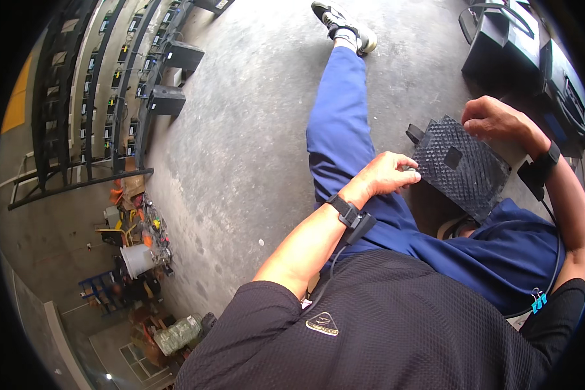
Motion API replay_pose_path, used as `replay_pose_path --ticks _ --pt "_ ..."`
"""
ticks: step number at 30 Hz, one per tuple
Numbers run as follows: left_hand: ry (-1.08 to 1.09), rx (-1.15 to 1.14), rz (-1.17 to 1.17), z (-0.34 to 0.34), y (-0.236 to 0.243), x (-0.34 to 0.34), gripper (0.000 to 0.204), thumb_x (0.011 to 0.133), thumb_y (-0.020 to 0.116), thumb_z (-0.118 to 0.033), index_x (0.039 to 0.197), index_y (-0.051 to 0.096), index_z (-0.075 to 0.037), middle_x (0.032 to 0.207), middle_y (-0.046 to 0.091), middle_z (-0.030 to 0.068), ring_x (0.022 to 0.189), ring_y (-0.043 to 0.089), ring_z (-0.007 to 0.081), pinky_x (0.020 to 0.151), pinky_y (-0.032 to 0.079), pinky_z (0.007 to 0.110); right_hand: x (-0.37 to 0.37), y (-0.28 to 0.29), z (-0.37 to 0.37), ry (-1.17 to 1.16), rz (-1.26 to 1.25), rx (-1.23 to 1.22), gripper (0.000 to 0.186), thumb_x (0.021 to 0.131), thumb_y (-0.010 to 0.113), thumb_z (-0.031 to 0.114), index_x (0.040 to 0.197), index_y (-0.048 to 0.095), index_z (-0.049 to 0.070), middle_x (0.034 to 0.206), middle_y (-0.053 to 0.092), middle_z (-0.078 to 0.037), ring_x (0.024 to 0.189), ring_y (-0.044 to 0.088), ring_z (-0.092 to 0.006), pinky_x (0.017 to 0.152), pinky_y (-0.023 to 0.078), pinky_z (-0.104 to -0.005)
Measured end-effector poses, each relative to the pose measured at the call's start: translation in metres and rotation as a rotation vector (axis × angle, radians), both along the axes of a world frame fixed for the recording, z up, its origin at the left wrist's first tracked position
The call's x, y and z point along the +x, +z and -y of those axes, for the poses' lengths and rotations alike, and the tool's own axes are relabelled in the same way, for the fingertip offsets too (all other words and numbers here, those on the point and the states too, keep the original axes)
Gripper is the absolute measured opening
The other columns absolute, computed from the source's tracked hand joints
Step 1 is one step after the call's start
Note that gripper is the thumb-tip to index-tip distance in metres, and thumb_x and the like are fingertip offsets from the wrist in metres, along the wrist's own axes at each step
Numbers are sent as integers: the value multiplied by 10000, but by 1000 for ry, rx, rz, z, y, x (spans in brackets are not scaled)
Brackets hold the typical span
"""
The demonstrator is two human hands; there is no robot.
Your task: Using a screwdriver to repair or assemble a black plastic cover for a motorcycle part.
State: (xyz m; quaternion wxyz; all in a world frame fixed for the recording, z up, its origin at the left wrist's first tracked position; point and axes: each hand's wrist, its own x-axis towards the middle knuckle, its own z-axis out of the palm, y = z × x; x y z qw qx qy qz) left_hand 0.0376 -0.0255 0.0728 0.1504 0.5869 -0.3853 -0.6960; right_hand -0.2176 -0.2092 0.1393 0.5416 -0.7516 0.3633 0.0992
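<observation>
A black, flat, textured panel (474, 175) with a square patch in its middle and a small strap at its upper left lies beside my blue-trousered legs. My left hand (387, 174) is at the panel's left edge, fingertips curled together around something small that I cannot make out. My right hand (491, 120) is curled at the panel's upper right; whether anything is inside its fingers is hidden. Both wrists wear dark straps with small devices and cables.
My outstretched leg (341, 104) rests on the grey concrete floor (240, 130). Black boxy cases with cables (500, 45) stand at upper right. Dark metal racking (71, 110) with several small devices runs along the upper left. Cluttered items, including a white bucket (136, 260), lie at lower left.
</observation>
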Motion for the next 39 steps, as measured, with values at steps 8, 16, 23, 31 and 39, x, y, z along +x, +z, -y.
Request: replay_pose_path --ticks 8,16,23,31,39 --pt "-118 -803 217 1 -17 -11 329 803 764 -297 1025 710 -61 825 700 94 715 664 246 687 532 343 -1 15 -8 -42 -34 -31 219 897 603 158 969 659 -41 777 651 -79 730 644 -159 658 531 -308" --pt "-220 -782 548 -2 2 -14 384 780 800 -386 828 637 -42 734 653 137 661 668 269 600 511 387 -8 -17 3 34 28 -47 248 902 631 210 957 659 -30 764 662 -70 689 646 -149 622 534 -315" --pt "34 -399 296 2 -4 -15 263 817 814 -209 949 668 -34 738 646 6 630 604 89 542 470 252 -6 -11 3 27 -22 -39 285 916 617 245 1034 670 -8 847 697 -90 745 675 -170 659 551 -330" --pt "150 -178 -85 -2 -6 -8 278 896 701 -82 1156 658 7 962 702 55 768 678 122 679 552 240 -10 -15 4 19 -54 -60 284 923 605 241 1063 673 4 894 703 -108 766 680 -185 669 552 -338" --pt "11 -326 133 -9 -20 0 349 823 753 -7 1153 641 7 967 698 49 787 648 93 682 533 225 -9 -21 5 31 -36 -33 291 908 615 256 1053 672 10 879 693 -109 755 677 -188 656 545 -340"
